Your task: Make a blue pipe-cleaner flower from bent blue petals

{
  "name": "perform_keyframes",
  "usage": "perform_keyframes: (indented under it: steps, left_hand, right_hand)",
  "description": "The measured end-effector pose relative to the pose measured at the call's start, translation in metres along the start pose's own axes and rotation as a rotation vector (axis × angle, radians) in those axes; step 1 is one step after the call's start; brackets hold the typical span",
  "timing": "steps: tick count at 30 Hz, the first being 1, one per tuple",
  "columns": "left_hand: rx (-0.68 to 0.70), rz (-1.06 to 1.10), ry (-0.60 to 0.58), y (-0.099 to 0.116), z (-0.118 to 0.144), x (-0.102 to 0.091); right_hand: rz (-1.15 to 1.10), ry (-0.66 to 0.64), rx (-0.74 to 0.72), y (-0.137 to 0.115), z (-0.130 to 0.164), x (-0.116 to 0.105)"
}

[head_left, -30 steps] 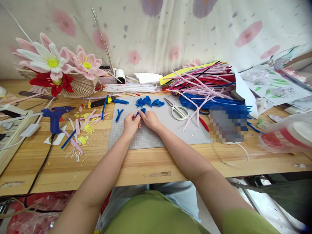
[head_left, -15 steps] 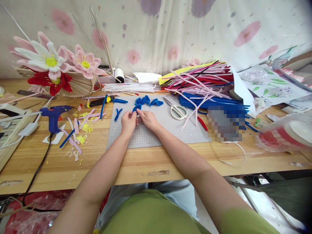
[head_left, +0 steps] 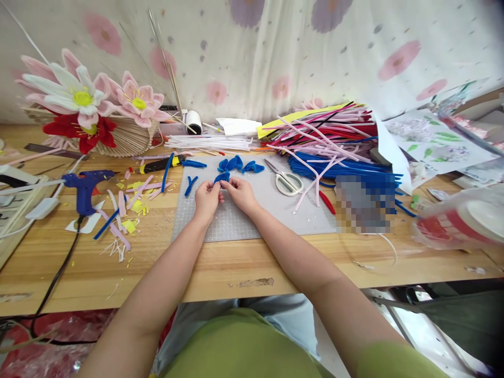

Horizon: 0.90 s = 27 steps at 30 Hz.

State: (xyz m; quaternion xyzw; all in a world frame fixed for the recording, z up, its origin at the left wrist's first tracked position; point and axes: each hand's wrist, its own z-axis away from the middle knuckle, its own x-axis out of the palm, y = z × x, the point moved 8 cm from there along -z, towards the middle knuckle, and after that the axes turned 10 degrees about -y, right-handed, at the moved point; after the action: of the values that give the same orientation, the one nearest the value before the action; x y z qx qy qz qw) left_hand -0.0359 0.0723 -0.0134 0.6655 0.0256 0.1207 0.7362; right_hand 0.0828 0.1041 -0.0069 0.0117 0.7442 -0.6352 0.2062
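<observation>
Between the fingertips of both hands is a small blue pipe cleaner petal (head_left: 221,178). My left hand (head_left: 208,198) pinches it from the left, and my right hand (head_left: 240,193) pinches it from the right; part of it is hidden behind the fingers. Just beyond lie bent blue pipe cleaner petals (head_left: 231,164), with another looped blue piece (head_left: 252,167) to their right. A Y-shaped blue pipe cleaner piece (head_left: 191,186) rests left of my hands on the grey cutting mat (head_left: 236,226). White-handled scissors (head_left: 289,183) lie open to the right.
Bundles of blue pipe cleaners (head_left: 311,167) and mixed-colour ones (head_left: 331,126) are piled at the back right. A blue glue gun (head_left: 87,188) stands at left beside pink and yellow scraps (head_left: 136,205). Pipe cleaner flowers (head_left: 82,100) fill the back left. A bagged cup (head_left: 460,220) is at far right.
The blue petal in my fingers has turned slightly and sits a little lower and nearer to me. The view has shifted slightly; other things lie as before.
</observation>
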Motion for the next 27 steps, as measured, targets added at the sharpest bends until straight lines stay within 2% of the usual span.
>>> perform_keyframes:
  steps: [5,11,16,27]
  left_hand:
    - [0.024,-0.022,-0.024,0.001,0.001,0.001]
    - [0.055,-0.018,-0.031,0.000,0.003,0.002]
    - [0.085,-0.050,0.017,0.002,0.002,-0.001]
    - [0.087,-0.078,-0.023,0.001,0.001,0.000]
  right_hand:
    - [-0.024,-0.002,0.042,0.003,-0.002,-0.001]
    - [-0.263,-0.036,0.009,-0.001,-0.003,0.002]
    - [-0.204,-0.037,0.004,-0.005,-0.002,0.002]
    - [-0.171,-0.011,0.029,0.008,-0.008,0.003]
